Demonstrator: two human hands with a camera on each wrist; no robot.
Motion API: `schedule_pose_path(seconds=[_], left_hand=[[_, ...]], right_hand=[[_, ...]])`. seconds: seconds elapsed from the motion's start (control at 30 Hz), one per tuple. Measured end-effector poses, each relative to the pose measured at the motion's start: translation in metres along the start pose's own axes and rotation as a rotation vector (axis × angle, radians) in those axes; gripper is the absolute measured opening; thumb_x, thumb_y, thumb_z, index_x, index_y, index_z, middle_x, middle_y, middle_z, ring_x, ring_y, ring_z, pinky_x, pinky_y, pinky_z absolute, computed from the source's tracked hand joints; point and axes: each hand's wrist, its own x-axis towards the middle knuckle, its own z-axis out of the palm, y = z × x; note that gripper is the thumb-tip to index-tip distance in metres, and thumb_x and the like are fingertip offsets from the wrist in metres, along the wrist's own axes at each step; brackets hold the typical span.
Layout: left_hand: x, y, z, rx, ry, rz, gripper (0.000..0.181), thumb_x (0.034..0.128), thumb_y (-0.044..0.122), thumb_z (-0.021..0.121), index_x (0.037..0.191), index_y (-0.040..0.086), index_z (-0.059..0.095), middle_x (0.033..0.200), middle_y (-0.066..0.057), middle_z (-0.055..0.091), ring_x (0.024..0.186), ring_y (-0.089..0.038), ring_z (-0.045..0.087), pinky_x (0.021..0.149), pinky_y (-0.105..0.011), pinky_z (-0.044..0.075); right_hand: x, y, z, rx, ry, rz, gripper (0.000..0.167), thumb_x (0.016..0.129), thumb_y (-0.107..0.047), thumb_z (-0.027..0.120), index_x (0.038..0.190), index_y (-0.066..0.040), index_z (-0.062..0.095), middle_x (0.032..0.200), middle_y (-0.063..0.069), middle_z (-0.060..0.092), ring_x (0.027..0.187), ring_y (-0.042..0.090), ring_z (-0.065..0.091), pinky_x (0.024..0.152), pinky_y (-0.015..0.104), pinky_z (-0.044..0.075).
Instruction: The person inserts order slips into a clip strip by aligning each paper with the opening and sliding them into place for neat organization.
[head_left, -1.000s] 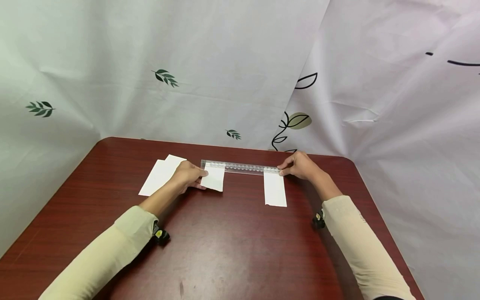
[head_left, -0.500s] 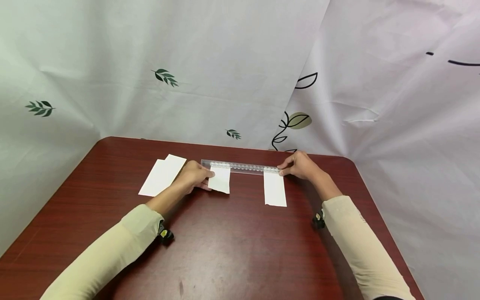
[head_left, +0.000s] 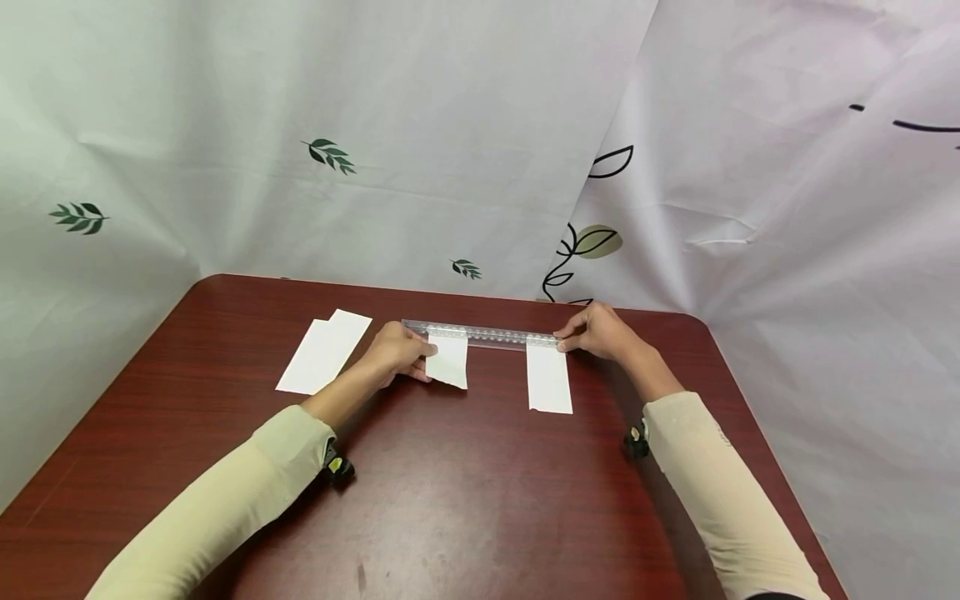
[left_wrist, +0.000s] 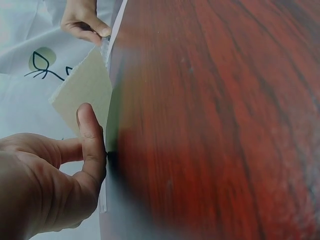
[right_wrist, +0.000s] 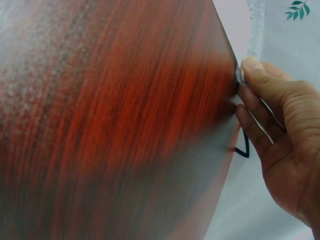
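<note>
A clear plastic ruler lies near the table's far edge. My right hand pinches its right end between thumb and fingers, also visible in the right wrist view. Beneath that end, a white paper strip extends toward me. My left hand pinches the left edge of a smaller white paper piece, whose top meets the ruler left of its middle. In the left wrist view this paper tilts up off the table, the thumb against it. The ruler's left end is partly behind the left hand.
Two overlapping white paper pieces lie left of the left hand. The dark red wooden table reaches back to a pale leaf-patterned cloth. A small black device sits at the left wrist, another at the right.
My left hand has slid the small paper piece to the right along the ruler. The right hand, ruler and right paper strip have stayed in place.
</note>
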Motion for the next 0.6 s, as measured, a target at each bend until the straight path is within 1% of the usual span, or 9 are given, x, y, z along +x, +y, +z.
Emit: schedule_pose_path(seconds=[0.27, 0.47, 0.6], left_hand=[[0.002, 0.001, 0.006, 0.001, -0.026, 0.017, 0.041, 0.1080, 0.001, 0.071, 0.141, -0.022, 0.062, 0.071, -0.006, 0.062, 0.049, -0.009, 0.067, 0.061, -0.027, 0.068], [0.004, 0.002, 0.014, -0.014, -0.038, 0.022, 0.039, 0.1072, 0.001, 0.071, 0.139, -0.021, 0.062, 0.067, -0.006, 0.062, 0.048, -0.009, 0.066, 0.060, -0.028, 0.068], [0.005, 0.004, 0.021, -0.024, -0.047, 0.012, 0.038, 0.1075, 0.001, 0.071, 0.137, -0.021, 0.062, 0.067, -0.006, 0.061, 0.048, -0.009, 0.066, 0.059, -0.027, 0.067]], right_hand=[[0.000, 0.000, 0.000, -0.002, 0.003, -0.002, 0.017, 0.090, -0.014, 0.098, 0.105, -0.012, 0.092, 0.113, 0.011, 0.088, 0.115, 0.035, 0.080, 0.112, 0.055, 0.061], [0.000, -0.001, 0.000, -0.002, 0.002, 0.002, 0.017, 0.090, -0.014, 0.098, 0.106, -0.012, 0.092, 0.114, 0.012, 0.087, 0.115, 0.035, 0.080, 0.111, 0.055, 0.061], [0.001, -0.001, -0.001, -0.002, 0.000, 0.007, 0.017, 0.090, -0.014, 0.098, 0.106, -0.012, 0.092, 0.115, 0.012, 0.087, 0.116, 0.036, 0.080, 0.112, 0.055, 0.061]])
